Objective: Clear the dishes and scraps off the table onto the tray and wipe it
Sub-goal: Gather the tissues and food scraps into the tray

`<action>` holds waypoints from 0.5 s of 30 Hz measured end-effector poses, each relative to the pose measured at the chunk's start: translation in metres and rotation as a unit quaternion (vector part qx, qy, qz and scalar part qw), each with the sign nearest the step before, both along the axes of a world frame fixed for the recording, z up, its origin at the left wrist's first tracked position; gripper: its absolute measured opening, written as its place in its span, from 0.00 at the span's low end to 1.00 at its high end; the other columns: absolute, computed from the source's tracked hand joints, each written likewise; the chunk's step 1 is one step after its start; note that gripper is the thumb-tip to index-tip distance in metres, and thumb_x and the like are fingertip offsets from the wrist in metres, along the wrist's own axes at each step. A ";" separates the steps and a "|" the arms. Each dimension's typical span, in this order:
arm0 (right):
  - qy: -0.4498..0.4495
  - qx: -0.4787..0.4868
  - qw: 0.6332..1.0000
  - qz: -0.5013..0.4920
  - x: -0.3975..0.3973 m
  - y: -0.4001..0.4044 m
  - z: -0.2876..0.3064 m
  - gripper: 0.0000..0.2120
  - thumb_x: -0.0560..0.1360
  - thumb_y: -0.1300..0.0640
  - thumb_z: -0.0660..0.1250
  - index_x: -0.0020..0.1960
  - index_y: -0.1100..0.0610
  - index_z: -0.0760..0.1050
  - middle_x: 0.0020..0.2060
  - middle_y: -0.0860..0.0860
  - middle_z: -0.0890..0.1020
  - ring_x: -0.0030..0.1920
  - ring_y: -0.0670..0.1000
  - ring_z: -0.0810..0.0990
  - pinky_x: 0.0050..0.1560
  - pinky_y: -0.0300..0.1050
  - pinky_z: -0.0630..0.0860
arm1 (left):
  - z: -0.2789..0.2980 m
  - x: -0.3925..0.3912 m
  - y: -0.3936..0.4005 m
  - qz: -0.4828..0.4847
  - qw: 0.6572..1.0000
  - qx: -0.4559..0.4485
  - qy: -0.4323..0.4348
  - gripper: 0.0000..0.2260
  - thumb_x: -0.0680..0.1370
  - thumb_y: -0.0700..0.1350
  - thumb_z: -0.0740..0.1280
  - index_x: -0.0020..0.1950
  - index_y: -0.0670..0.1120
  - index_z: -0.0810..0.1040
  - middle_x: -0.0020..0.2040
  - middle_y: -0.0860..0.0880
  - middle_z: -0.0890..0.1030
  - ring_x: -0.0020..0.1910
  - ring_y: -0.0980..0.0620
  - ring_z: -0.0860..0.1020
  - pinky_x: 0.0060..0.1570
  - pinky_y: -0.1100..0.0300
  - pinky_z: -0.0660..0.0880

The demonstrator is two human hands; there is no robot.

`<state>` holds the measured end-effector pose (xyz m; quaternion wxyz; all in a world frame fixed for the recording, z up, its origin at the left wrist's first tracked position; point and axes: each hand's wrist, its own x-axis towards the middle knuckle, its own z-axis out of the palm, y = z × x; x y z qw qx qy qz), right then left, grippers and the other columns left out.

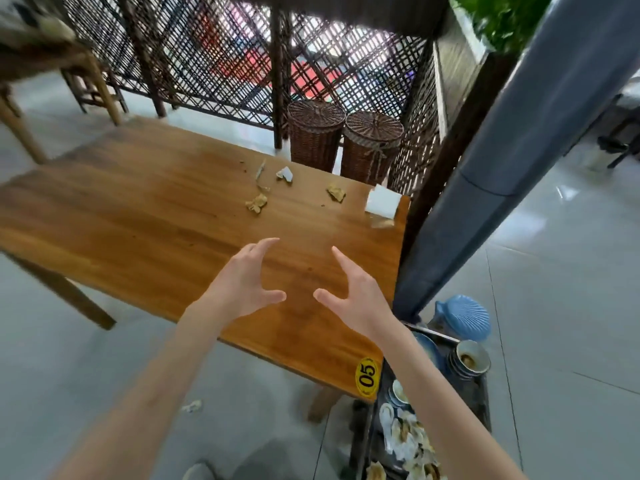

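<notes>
Both grips spread, empty: left hand (pixel 242 284), right hand (pixel 353 292) above wooden table (pixel 145 216); scraps (pixel 257 203) beyond.

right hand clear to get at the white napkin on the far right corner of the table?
Probably yes. The right hand is open and empty above the table, and only bare wood lies between it and the white napkin; nothing blocks the way.

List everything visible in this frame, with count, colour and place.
table: 1, brown wood, centre
number sticker: 1, yellow, table's near corner
food scraps: several, tan, far right of table
napkin: 1, white, table's far right corner
wicker baskets: 2, brown, behind table
tray: 1, dark, right of table, holding dishes
shell dish: 1, blue, far end of tray
stacked bowls: few, on tray
left hand: open, over table
right hand: open, over table
</notes>
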<state>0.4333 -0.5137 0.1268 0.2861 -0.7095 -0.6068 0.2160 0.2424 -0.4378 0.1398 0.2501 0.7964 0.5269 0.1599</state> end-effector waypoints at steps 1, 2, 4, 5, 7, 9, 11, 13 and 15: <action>-0.004 -0.004 1.000 -0.002 -0.014 0.012 0.000 0.39 0.71 0.42 0.69 0.75 0.45 0.53 0.73 0.45 0.63 0.72 0.49 0.62 0.67 0.48 0.64 | 0.000 -0.017 0.012 0.006 1.000 -0.001 0.001 0.43 0.66 0.52 0.77 0.74 0.59 0.56 0.72 0.52 0.66 0.68 0.50 0.68 0.59 0.56 0.71; -0.007 -0.007 1.000 -0.003 -0.028 0.025 -0.001 0.39 0.70 0.42 0.69 0.75 0.45 0.53 0.73 0.45 0.63 0.72 0.49 0.62 0.67 0.48 0.64 | 0.000 -0.034 0.024 0.011 1.000 0.000 0.003 0.43 0.66 0.52 0.77 0.74 0.59 0.56 0.72 0.52 0.66 0.68 0.50 0.68 0.60 0.56 0.71; -0.009 -0.016 1.000 -0.009 -0.058 0.052 -0.003 0.40 0.69 0.42 0.70 0.74 0.44 0.53 0.72 0.45 0.63 0.72 0.49 0.62 0.67 0.48 0.65 | 0.000 -0.066 0.051 0.015 1.000 0.003 0.009 0.43 0.66 0.53 0.77 0.74 0.59 0.56 0.72 0.52 0.65 0.68 0.50 0.68 0.60 0.54 0.71; -0.008 -0.019 1.000 -0.013 -0.071 0.065 -0.005 0.40 0.69 0.42 0.71 0.74 0.43 0.53 0.72 0.45 0.63 0.72 0.49 0.63 0.66 0.48 0.66 | 0.000 -0.081 0.065 0.017 1.000 0.005 0.012 0.43 0.66 0.53 0.77 0.73 0.60 0.56 0.72 0.52 0.65 0.68 0.50 0.68 0.60 0.54 0.71; -0.008 -0.025 0.999 -0.018 -0.097 0.089 -0.009 0.41 0.69 0.43 0.72 0.74 0.43 0.53 0.72 0.44 0.63 0.72 0.49 0.62 0.66 0.46 0.66 | -0.001 -0.107 0.089 0.021 1.000 0.006 0.014 0.42 0.66 0.54 0.77 0.73 0.60 0.56 0.72 0.53 0.65 0.68 0.50 0.68 0.60 0.54 0.71; -0.007 -0.033 0.999 -0.020 -0.118 0.110 -0.013 0.41 0.69 0.44 0.72 0.75 0.44 0.53 0.73 0.45 0.63 0.72 0.48 0.62 0.66 0.46 0.66 | -0.004 -0.128 0.111 0.017 1.000 0.003 0.020 0.42 0.66 0.54 0.76 0.73 0.60 0.56 0.72 0.53 0.65 0.68 0.50 0.68 0.60 0.54 0.71; -0.001 -0.047 0.999 -0.021 -0.135 0.128 -0.019 0.41 0.69 0.44 0.72 0.75 0.44 0.52 0.73 0.45 0.62 0.72 0.49 0.61 0.67 0.47 0.66 | -0.007 -0.142 0.132 0.006 0.999 -0.011 0.029 0.42 0.66 0.54 0.76 0.74 0.59 0.56 0.73 0.52 0.64 0.69 0.50 0.67 0.60 0.53 0.71; 0.001 -0.059 0.998 -0.023 -0.147 0.147 -0.025 0.41 0.69 0.44 0.72 0.74 0.42 0.52 0.73 0.45 0.62 0.72 0.49 0.61 0.68 0.49 0.66 | -0.012 -0.150 0.152 -0.005 0.999 -0.027 0.029 0.42 0.67 0.53 0.76 0.74 0.59 0.56 0.73 0.52 0.64 0.69 0.50 0.67 0.61 0.53 0.71; 0.003 -0.079 0.997 -0.024 -0.153 0.167 -0.033 0.42 0.69 0.44 0.72 0.74 0.42 0.51 0.73 0.45 0.62 0.73 0.49 0.60 0.68 0.49 0.66 | -0.016 -0.153 0.173 -0.013 0.999 -0.040 0.026 0.41 0.67 0.52 0.76 0.74 0.58 0.56 0.73 0.52 0.64 0.70 0.50 0.66 0.62 0.52 0.70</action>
